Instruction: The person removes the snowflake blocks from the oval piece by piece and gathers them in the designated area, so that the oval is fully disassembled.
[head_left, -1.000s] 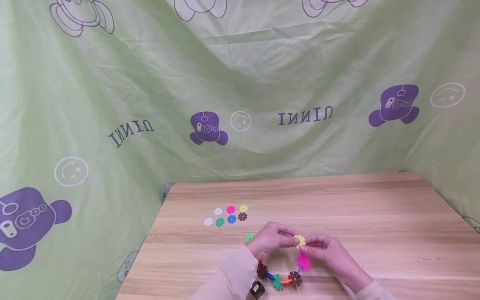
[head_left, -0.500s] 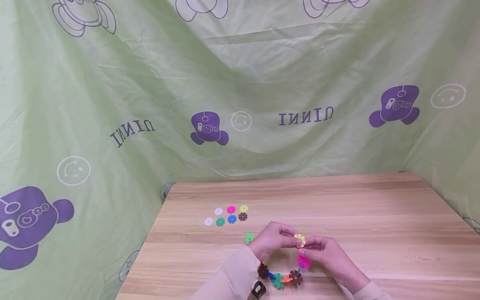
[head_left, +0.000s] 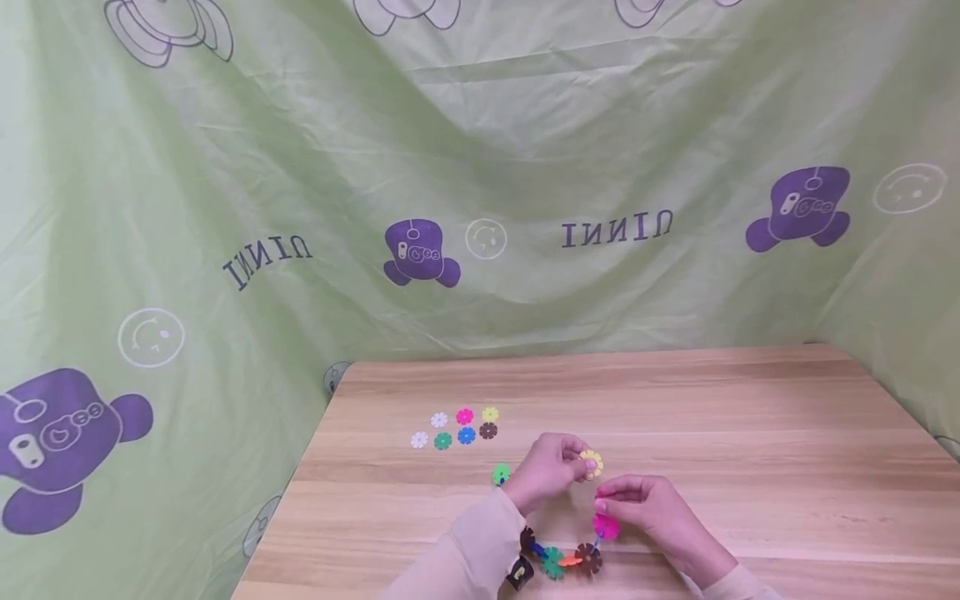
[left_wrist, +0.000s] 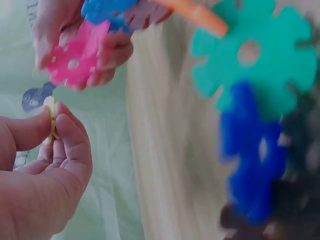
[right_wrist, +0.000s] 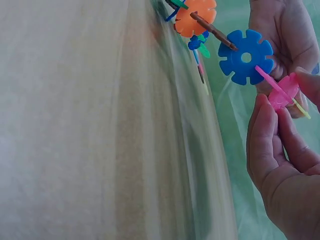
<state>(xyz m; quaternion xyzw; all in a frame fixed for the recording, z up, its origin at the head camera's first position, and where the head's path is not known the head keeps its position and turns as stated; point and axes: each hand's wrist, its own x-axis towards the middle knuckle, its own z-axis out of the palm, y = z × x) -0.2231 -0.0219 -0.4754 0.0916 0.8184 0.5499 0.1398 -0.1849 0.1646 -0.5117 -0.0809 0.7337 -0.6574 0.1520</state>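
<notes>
My left hand (head_left: 546,471) pinches a yellow notched plastic disc (head_left: 593,463) between thumb and fingers. In the left wrist view that disc (left_wrist: 50,119) shows edge-on. My right hand (head_left: 656,510) pinches a pink notched disc (right_wrist: 284,94), with a second pink disc slotted into it. From these hangs a curved chain of interlocked discs: blue (right_wrist: 246,57), brown (head_left: 588,559), orange (head_left: 569,561), teal green (head_left: 552,562) and dark blue (left_wrist: 255,150). The chain runs back below my left forearm, which hides part of it. A gap separates the yellow disc from the pink ones.
Several loose notched discs lie flat at the back left of the wooden table (head_left: 712,408), among them white (head_left: 419,440), blue (head_left: 467,435) and brown (head_left: 488,431). A bright green disc (head_left: 501,474) shows beside my left wrist. Green patterned cloth (head_left: 517,150) hangs around the table.
My left hand has drawn the yellow disc up and leftward, away from the right hand. The right hand stays nearly in place with the pink discs.
</notes>
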